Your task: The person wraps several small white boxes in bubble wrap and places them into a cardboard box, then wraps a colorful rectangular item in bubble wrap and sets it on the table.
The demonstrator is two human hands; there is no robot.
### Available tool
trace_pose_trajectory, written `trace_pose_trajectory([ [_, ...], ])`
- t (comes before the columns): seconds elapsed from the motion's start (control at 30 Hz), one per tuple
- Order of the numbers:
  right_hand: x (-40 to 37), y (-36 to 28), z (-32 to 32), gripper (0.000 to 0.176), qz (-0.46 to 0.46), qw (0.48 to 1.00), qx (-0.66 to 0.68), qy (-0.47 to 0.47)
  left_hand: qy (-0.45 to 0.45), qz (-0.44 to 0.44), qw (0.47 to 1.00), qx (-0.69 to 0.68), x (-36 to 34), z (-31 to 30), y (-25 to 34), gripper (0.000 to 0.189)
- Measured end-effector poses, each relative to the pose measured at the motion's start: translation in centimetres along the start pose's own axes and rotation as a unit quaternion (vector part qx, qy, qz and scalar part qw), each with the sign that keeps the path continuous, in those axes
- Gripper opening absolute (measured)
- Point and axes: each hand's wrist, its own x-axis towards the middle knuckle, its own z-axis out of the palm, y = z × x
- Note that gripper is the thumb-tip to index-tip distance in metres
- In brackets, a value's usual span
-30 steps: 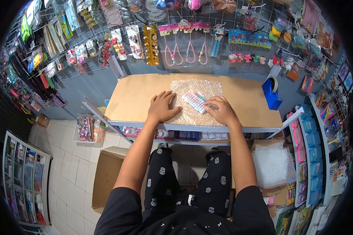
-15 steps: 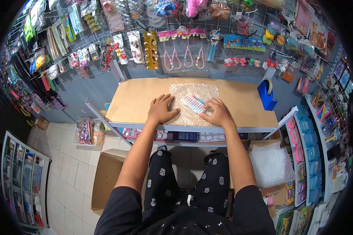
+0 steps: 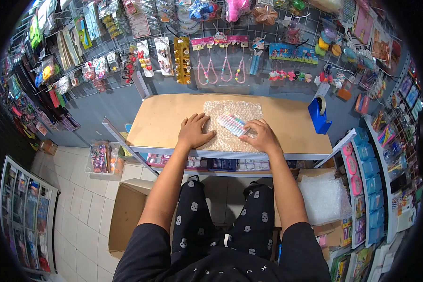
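A sheet of bubble wrap (image 3: 232, 141) lies flat on the wooden tabletop (image 3: 164, 110). On it rests a flat pack of slim white sticks with coloured ends (image 3: 231, 124), like a set of pens or markers, slightly slanted. My right hand (image 3: 262, 136) has its thumb and fingers closed on the pack's right end. My left hand (image 3: 194, 131) lies palm down with fingers spread, at the left edge of the bubble wrap and partly on the tabletop.
A blue tape dispenser (image 3: 319, 116) stands at the table's right end. Goods hang on the wire grid (image 3: 263, 35) behind. An open cardboard box (image 3: 127, 216) is on the floor at left. More bubble wrap (image 3: 324, 197) is stacked at right, beside shelves.
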Motion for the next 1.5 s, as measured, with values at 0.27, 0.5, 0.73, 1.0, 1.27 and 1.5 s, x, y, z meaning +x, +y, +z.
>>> trace_pose_trajectory([
  [0.27,-0.1,0.3,0.2,0.041,-0.005,1.0,0.004,0.002,-0.001,0.002,1.0,-0.004,0.0,0.0,0.0,0.081],
  [0.5,-0.1,0.3,0.1,0.037,0.0,1.0,0.024,0.017,-0.006,-0.002,1.0,-0.005,0.0,-0.3,0.2,0.081],
  [0.73,-0.1,0.9,0.3,0.029,0.002,0.999,0.048,0.026,0.131,0.001,0.971,-0.201,1.0,0.4,0.1,0.057],
  [1.0,-0.1,1.5,0.5,0.029,0.007,0.998,0.053,0.032,0.079,0.25,0.952,-0.159,0.5,0.5,3.5,0.029],
  [1.27,2.5,5.7,0.2,0.039,0.196,0.97,-0.019,0.146,0.054,0.225,0.962,-0.142,0.4,1.4,3.0,0.029],
  [1.5,4.6,7.8,1.4,0.045,0.293,0.944,-0.128,0.085,0.035,0.224,0.966,-0.128,0.4,1.1,3.2,0.033],
])
